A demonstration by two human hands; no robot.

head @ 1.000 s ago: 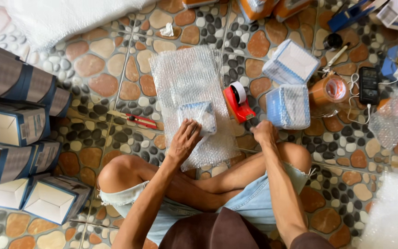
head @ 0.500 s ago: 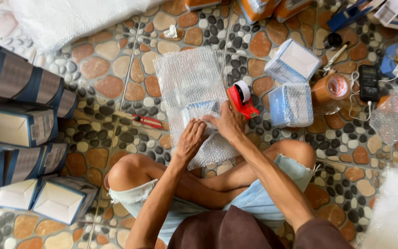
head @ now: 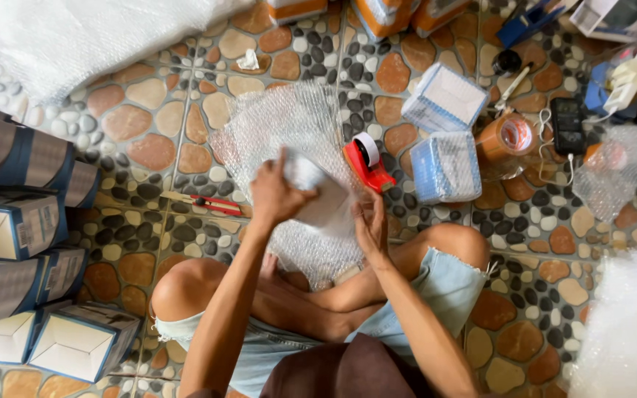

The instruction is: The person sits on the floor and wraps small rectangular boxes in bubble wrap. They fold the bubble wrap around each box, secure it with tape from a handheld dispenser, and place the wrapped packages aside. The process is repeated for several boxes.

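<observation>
Left hand (head: pixel 274 195): closed round top of small box (head: pixel 317 193) half-swathed in bubble wrap (head: pixel 282 140). Right hand (head: pixel 370 225): fingers pressed flat on box's lower right side. Box held above lap, over wrap sheet spread on floor (head: pixel 149 151). Floor: pebble-pattern tile, brown and grey. Red tape dispenser (head: pixel 366 162) just beside wrap; red cutter (head: pixel 211 204) left; stacked cartons (head: pixel 16 214) along left edge.

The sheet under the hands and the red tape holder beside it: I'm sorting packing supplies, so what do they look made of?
The sheet looks like clear plastic bubble wrap: see-through, dotted with small air pockets, glinting. The tape holder seems hard red plastic, smooth and glossy; whether it has metal parts cannot be told.
</observation>
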